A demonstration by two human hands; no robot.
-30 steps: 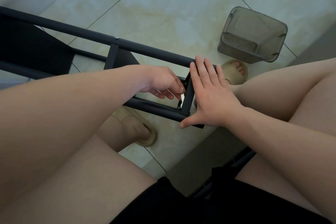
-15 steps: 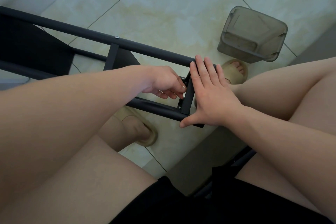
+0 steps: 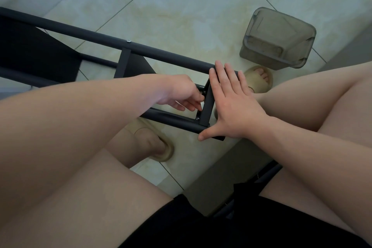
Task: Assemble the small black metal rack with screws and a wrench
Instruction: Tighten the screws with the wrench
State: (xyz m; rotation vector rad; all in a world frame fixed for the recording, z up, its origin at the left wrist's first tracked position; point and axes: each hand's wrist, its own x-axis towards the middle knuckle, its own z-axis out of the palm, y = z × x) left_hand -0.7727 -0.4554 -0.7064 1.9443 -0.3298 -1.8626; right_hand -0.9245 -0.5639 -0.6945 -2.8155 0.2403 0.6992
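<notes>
1. Working over the small black metal rack (image 3: 80, 33), lying on its side across the tiled floor (image 3: 181, 6) from the upper left of the frame to its centre. Judging it largely built, with two long tubes and a dark panel (image 3: 30, 52) at far left already joined.
2. Leaving a grey translucent container (image 3: 279, 40) well apart in the upper right, with contents impossible to make out.
3. Pressing the right hand (image 3: 235, 110) flat against the outer face of the end crossbar (image 3: 207, 106) at centre frame, with fingers straight and reaching the upper tube and thumb spread under the tip of the lower tube. Seemingly bracing the frame.
4. Reaching the left hand (image 3: 181, 94) in from the left, curling its fingers against the inner face of the same bar near the upper joint. Impossible to tell whether pinching a screw, a wrench or nothing, with the fingertips hidden.
5. Passing a middle crossbar (image 3: 123, 62) left of centre, apparently already fixed between the tubes.
6. Showing a top screw (image 3: 128, 41) seated on the upper tube above that middle bar, and a lower screw (image 3: 197, 118) seated at the end bar's lower joint. Judging the end bar's upper joint as the fastening in hand, leaving final tightening to follow. Seeing no wrench anywhere in plain view.
</notes>
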